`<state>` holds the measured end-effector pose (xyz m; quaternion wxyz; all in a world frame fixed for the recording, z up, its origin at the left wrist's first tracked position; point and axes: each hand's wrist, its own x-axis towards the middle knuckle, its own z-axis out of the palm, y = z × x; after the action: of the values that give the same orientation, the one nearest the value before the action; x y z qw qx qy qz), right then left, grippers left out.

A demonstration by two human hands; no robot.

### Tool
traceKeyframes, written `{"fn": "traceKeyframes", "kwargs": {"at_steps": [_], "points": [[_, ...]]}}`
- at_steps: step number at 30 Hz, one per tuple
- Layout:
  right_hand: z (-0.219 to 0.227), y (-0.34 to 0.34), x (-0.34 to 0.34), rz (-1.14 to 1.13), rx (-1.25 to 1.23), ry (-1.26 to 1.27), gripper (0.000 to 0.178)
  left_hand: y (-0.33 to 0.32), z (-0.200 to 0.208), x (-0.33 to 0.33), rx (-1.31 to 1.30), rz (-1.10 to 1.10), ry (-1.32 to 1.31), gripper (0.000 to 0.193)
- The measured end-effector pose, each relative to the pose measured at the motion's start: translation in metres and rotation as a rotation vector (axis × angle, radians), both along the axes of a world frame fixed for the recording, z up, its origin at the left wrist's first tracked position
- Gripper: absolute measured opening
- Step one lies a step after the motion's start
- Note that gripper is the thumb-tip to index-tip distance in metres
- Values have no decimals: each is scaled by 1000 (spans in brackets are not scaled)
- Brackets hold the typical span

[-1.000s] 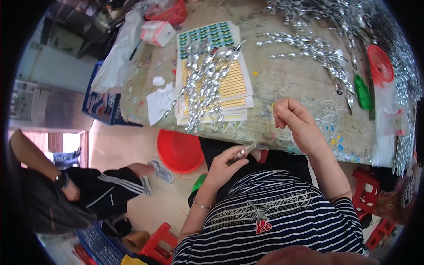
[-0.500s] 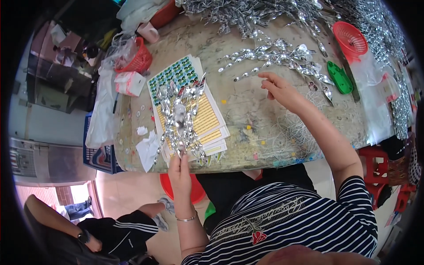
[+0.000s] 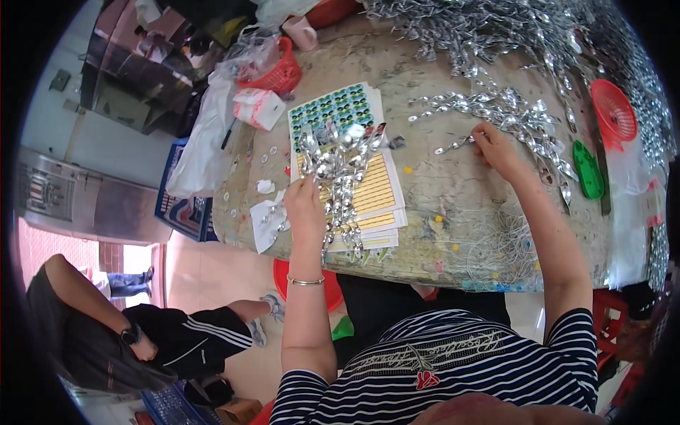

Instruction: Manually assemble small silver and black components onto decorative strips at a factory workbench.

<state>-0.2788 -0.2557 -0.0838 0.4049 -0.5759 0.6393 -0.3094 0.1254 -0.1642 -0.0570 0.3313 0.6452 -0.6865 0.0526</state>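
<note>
Shiny silver twisted foil strands [image 3: 343, 177] lie in a bunch over printed sheets [image 3: 379, 185] on the table. My left hand [image 3: 304, 205] is closed at the bunch's left side, its fingers pinching some of these strands. Farther right, more silver foil strands [image 3: 496, 106] are spread in a loose pile. My right hand [image 3: 496, 149] is at the near edge of that pile, thumb and finger closed on one strand whose end [image 3: 446, 149] points left. The sheets under the bunch carry green oval stickers at the far end and gold rows nearer me.
A large silver foil heap [image 3: 489, 32] covers the far side. A green plastic tray [image 3: 587, 168] and a red basket [image 3: 614, 110] stand right, a tangle of white string [image 3: 503, 244] near the front edge. Another red basket [image 3: 276, 71] and a tissue pack [image 3: 258, 108] are left. A seated person [image 3: 142, 347] is lower left.
My left hand has moved away from me, from the near end of the foil bunch to its upper left side. My right hand has closed from an open pose onto a foil strand.
</note>
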Motion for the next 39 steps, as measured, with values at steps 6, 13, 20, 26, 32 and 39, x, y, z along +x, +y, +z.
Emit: {"fn": "traceKeyframes", "kwargs": {"at_steps": [6,13,20,26,32,39], "points": [[8,4,1,-15,-85,87,18,-1,-4,-3,-34,18,-93,24],[10,9,4,13,-58,-1,15,6,8,3,70,-1,-14,37],[15,17,5,10,-76,39,12,5,11,49,160,-45,-180,92],[13,15,5,18,-103,45,13,7,21,47,414,12,-146,59],[11,15,6,24,-142,110,14,13,20,27,329,96,-10,32],[5,13,3,19,-155,148,15,20,25,5,334,66,90,31]]}}
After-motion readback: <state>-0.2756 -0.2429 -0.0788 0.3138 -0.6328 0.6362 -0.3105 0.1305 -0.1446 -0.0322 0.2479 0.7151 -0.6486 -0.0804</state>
